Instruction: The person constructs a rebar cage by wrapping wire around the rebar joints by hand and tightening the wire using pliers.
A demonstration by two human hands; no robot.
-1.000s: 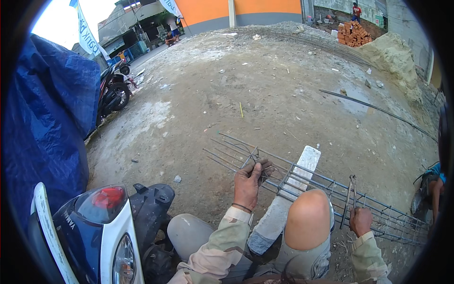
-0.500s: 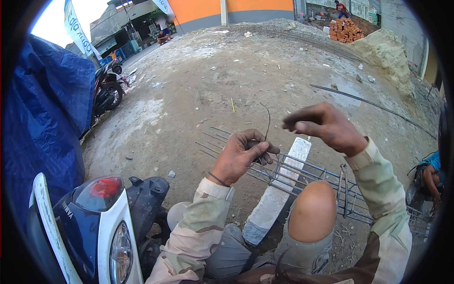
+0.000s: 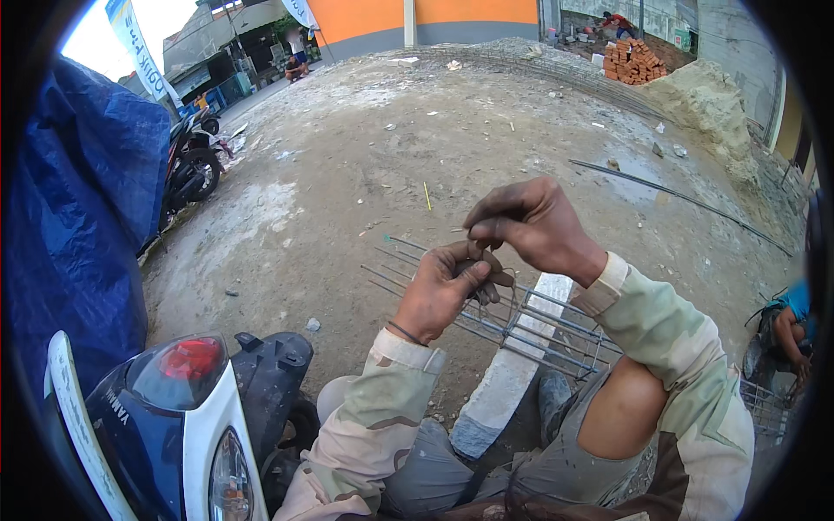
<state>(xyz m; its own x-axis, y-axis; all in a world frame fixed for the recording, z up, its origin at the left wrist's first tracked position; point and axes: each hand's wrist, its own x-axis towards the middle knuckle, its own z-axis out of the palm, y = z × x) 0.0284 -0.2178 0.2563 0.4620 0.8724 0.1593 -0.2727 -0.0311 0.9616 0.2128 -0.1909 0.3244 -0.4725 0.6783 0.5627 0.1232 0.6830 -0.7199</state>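
Observation:
My left hand (image 3: 445, 293) is closed with thin tie wire (image 3: 513, 300) between its fingers, over the end of a long cage of steel reinforcing bars (image 3: 539, 334). Just above it my right hand (image 3: 540, 227) is pinched, its fingertips at the wire's upper part, which the fingers mostly hide. The bars rest across a pale rectangular block (image 3: 497, 404), with their free ends pointing to the far left. My knees are on both sides of the block.
A parked motor scooter (image 3: 178, 408) stands close at my left, before a blue tarpaulin (image 3: 95, 200). At right crouches another person (image 3: 786, 326). A long rod (image 3: 678, 195) lies on the ground. Stacked bricks (image 3: 634, 62) and a sand heap (image 3: 717, 91) are far right.
My right hand has come left and down to my left hand, its fingers closing. The upright wire end no longer stands free. My right knee has shifted right, uncovering more of the bars.

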